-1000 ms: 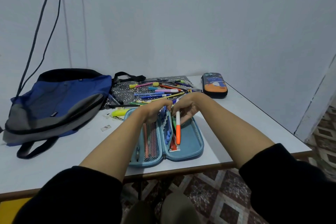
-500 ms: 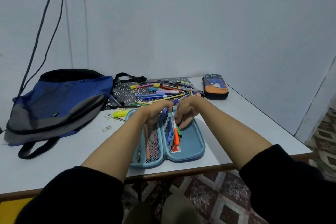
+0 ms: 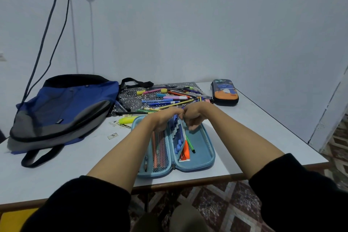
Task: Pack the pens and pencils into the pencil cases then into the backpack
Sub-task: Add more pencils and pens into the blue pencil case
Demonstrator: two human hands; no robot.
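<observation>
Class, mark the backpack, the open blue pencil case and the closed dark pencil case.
backpack [image 3: 62,103]: head view, on its blue front panel.
open blue pencil case [image 3: 203,149]: head view, bare lining, right half.
closed dark pencil case [image 3: 225,93]: head view, on its printed lid.

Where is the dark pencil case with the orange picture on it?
In the head view, the dark pencil case lies closed at the far right of the table, just right of the loose pens, beyond the open blue case.

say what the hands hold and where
Left hand pinches the looped middle flap of the light blue pencil case at its far end; right hand: cannot tell.
</observation>
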